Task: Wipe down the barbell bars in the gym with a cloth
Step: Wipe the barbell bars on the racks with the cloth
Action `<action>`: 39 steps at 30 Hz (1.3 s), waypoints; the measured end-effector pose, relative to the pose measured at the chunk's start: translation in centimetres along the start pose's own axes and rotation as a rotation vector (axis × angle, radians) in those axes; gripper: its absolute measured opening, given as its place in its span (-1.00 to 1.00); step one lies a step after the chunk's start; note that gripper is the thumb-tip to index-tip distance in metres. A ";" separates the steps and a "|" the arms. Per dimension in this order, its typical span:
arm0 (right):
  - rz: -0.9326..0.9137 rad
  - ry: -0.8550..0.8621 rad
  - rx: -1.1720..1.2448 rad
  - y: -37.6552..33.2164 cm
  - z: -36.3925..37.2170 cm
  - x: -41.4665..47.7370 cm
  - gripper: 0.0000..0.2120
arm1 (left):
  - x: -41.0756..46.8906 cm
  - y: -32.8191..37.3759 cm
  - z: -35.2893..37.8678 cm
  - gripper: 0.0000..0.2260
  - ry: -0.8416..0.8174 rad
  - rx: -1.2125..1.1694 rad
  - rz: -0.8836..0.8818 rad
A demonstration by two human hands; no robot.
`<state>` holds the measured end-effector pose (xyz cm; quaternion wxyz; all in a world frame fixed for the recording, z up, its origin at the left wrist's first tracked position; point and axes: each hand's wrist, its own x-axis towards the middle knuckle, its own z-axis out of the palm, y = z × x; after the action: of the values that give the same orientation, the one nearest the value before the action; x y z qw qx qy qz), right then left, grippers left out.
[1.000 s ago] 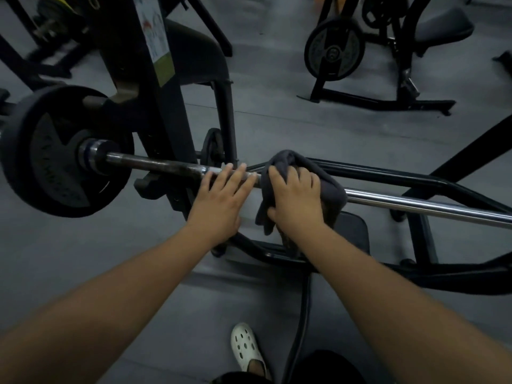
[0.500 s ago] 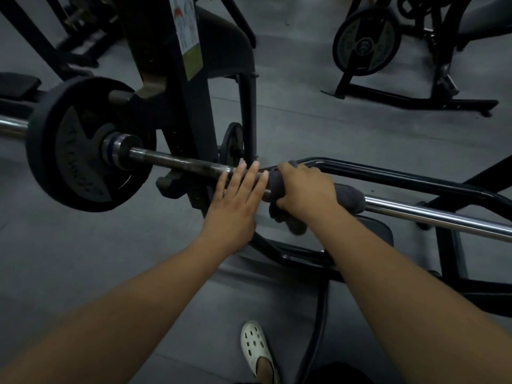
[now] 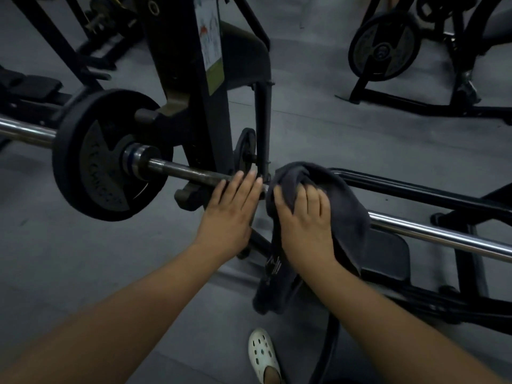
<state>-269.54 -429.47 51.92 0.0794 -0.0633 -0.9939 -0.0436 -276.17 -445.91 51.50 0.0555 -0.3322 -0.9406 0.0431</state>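
A steel barbell bar point(image 3: 432, 231) runs from the left edge across to the lower right, with a black weight plate point(image 3: 91, 159) on its left part. My left hand point(image 3: 232, 209) lies flat with straight fingers on the bar just right of the plate's collar. A dark grey cloth point(image 3: 343, 206) is draped over the bar beside it. My right hand point(image 3: 304, 223) rests on the cloth, its fingers curled into the fabric over the bar. The cloth's lower end hangs below the bar.
A black rack upright point(image 3: 194, 79) with a label stands behind the bar. A black frame tube point(image 3: 415, 187) runs parallel behind the bar on the right. Another machine with a plate point(image 3: 383, 48) stands at the back right. My white shoe point(image 3: 263, 356) is on the grey floor.
The right hand has loosened from a tight wrap round the bar, and the cloth has opened and now drapes loosely over it. The view shifted slightly right; the left hand stays put.
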 end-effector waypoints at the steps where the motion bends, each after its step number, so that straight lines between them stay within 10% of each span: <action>1: -0.010 0.003 -0.029 -0.3 0.2 -0.5 -0.36 | -0.1 -0.1 0.0 -0.16 0.001 0.004 -0.004; 8: -0.001 -0.313 0.135 -3.0 -3.1 8.0 -0.50 | -1.3 -2.1 -0.4 -0.18 -0.053 -0.018 -0.060; 14: -0.107 -0.003 0.022 -7.2 -0.7 3.9 -0.58 | -1.6 -3.5 -0.7 -0.26 -0.080 0.021 -0.114; 20: -0.147 -0.374 0.239 -7.7 -3.6 10.8 -0.55 | -1.5 -4.5 -2.0 -0.27 -0.098 0.025 -0.160; 28: -0.360 0.154 0.008 -10.4 1.4 6.8 -0.48 | -3.2 -6.4 -1.7 -0.29 -0.139 -0.026 -0.230; 39: -0.230 -0.129 0.204 -2.7 -1.9 6.7 -0.36 | -1.1 -4.0 -1.9 -0.32 -0.068 -0.005 -0.081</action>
<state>-276.13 -431.49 54.63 0.0160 0.0564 -0.9969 0.0529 -277.57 -449.62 53.76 0.0246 -0.2926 -0.9546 0.0499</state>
